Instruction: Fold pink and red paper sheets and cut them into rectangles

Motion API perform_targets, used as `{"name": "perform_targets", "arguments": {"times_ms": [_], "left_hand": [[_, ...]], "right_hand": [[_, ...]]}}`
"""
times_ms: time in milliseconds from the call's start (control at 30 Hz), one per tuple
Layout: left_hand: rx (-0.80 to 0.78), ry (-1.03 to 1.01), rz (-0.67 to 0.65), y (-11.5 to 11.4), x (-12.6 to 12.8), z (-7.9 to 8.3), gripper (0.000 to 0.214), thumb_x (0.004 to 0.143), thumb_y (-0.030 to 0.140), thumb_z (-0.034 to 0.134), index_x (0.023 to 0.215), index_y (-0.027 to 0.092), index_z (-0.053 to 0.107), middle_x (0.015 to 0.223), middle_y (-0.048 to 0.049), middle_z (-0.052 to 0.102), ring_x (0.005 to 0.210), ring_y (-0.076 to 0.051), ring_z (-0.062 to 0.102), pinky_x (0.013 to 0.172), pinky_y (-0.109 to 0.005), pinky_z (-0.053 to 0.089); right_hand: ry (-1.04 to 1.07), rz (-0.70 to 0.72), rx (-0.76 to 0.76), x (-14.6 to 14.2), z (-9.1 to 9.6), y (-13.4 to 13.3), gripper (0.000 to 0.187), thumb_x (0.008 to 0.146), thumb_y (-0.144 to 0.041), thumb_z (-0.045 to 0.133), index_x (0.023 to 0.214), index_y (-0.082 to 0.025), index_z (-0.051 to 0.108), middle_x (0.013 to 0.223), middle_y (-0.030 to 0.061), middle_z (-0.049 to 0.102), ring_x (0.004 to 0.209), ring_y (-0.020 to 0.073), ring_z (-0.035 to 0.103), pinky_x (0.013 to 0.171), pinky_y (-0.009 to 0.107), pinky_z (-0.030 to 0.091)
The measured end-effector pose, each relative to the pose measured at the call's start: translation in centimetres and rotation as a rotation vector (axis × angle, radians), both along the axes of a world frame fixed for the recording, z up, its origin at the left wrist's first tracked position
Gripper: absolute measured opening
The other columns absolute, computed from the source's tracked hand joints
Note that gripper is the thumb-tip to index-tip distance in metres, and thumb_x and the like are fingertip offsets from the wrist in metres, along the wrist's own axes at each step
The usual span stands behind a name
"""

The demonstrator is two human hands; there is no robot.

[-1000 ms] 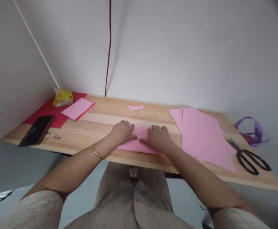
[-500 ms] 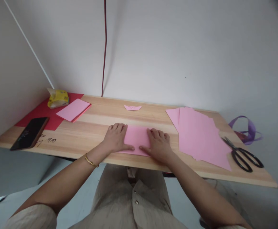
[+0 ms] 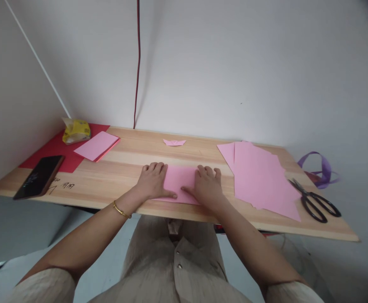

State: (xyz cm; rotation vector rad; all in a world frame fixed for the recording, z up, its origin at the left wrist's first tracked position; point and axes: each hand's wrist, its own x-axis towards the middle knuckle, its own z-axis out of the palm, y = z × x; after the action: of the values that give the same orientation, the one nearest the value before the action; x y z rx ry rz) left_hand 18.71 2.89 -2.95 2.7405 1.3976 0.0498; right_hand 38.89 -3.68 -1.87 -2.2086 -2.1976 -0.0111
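A folded pink paper (image 3: 180, 179) lies flat on the wooden table (image 3: 124, 168) near its front edge. My left hand (image 3: 154, 181) rests palm down on the paper's left side, fingers stretched out, thumb along the near edge. My right hand (image 3: 206, 187) lies flat on the paper's right side, fingers apart, thumb pointing toward the left thumb. Both hands press on the sheet and hold nothing.
A stack of pink sheets (image 3: 261, 179) lies to the right, with black scissors (image 3: 313, 203) and purple ribbon (image 3: 319, 170) beyond. A small folded pink piece (image 3: 174, 142) sits at the back. On the left are a phone (image 3: 38, 176), red paper (image 3: 57, 151), pink sheets (image 3: 97, 145) and a yellow tissue pack (image 3: 76, 131).
Both hands have slid slightly apart and flattened on the pink paper, uncovering more of its middle. The view has shifted a little to the right.
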Motion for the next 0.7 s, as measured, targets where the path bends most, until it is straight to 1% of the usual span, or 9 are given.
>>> {"name": "perform_targets", "arguments": {"times_ms": [67,133,233,300,367,467,567,700], "left_hand": [[-0.001,0.005,0.006,0.0,0.0,0.0,0.100,0.062,0.084,0.058,0.138,0.019,0.044,0.140,-0.0198,0.047,0.125,-0.039,0.040,0.099,-0.049,0.028],[0.010,0.004,0.006,-0.1,0.0,-0.1,0.098,0.065,0.082,0.057,0.138,0.019,0.044,0.140,-0.0195,0.047,0.126,-0.038,0.040,0.099,-0.049,0.028],[0.027,0.006,-0.006,-0.2,0.0,-0.1,0.097,0.067,0.081,0.056,0.139,0.017,0.044,0.140,-0.0194,0.048,0.125,-0.037,0.040,0.098,-0.048,0.029],[0.031,0.011,-0.006,-0.3,-0.1,0.0,0.098,0.067,0.082,0.056,0.139,0.017,0.044,0.140,-0.0194,0.047,0.125,-0.037,0.040,0.098,-0.048,0.029],[0.033,0.009,-0.001,-0.3,-0.1,0.0,0.099,0.066,0.082,0.056,0.140,0.017,0.043,0.141,-0.0196,0.047,0.126,-0.038,0.039,0.099,-0.049,0.028],[0.028,-0.003,-0.004,-0.3,-0.3,-0.2,0.101,0.065,0.083,0.056,0.142,0.018,0.042,0.143,-0.0197,0.045,0.128,-0.038,0.037,0.101,-0.050,0.025],[0.001,-0.016,-0.019,-0.1,-0.6,-0.4,0.108,0.061,0.085,0.058,0.144,0.019,0.040,0.145,-0.0197,0.043,0.129,-0.039,0.036,0.103,-0.050,0.023],[-0.023,-0.027,-0.025,0.0,-1.0,-0.7,0.114,0.057,0.087,0.059,0.146,0.019,0.038,0.149,-0.0196,0.040,0.132,-0.040,0.034,0.105,-0.051,0.022]], "right_hand": [[0.033,0.020,0.024,-1.3,-0.1,0.3,0.067,0.094,-0.053,0.045,0.141,-0.005,0.045,0.152,0.0217,0.038,0.137,0.0353,0.033,0.115,0.053,0.011],[0.097,0.115,0.029,-2.4,-0.7,0.4,0.063,0.099,-0.045,0.035,0.148,-0.006,0.036,0.157,0.0179,0.030,0.143,0.0305,0.027,0.117,0.050,0.011],[0.189,0.249,-0.032,-3.4,-1.9,0.0,0.057,0.101,-0.037,0.024,0.151,-0.010,0.033,0.160,0.0117,0.026,0.147,0.0263,0.023,0.118,0.047,0.016],[0.205,0.273,-0.065,-3.2,-2.7,-0.4,0.057,0.101,-0.036,0.023,0.152,-0.012,0.033,0.160,0.0100,0.026,0.148,0.0263,0.021,0.118,0.047,0.018],[0.182,0.270,-0.057,-2.4,-3.3,-1.0,0.058,0.101,-0.039,0.025,0.152,-0.013,0.032,0.161,0.0105,0.023,0.149,0.0273,0.019,0.118,0.049,0.017],[0.131,0.252,-0.049,-0.9,-3.7,-1.9,0.066,0.099,-0.051,0.028,0.154,-0.013,0.029,0.162,0.0124,0.016,0.149,0.0301,0.016,0.118,0.052,0.015],[0.100,0.222,-0.069,0.3,-3.8,-2.5,0.074,0.096,-0.061,0.029,0.155,-0.016,0.026,0.162,0.0127,0.015,0.149,0.0315,0.015,0.118,0.054,0.014],[0.087,0.202,-0.084,0.7,-3.9,-2.8,0.077,0.095,-0.066,0.026,0.156,-0.018,0.024,0.162,0.0117,0.014,0.150,0.0312,0.012,0.118,0.054,0.012]]}}
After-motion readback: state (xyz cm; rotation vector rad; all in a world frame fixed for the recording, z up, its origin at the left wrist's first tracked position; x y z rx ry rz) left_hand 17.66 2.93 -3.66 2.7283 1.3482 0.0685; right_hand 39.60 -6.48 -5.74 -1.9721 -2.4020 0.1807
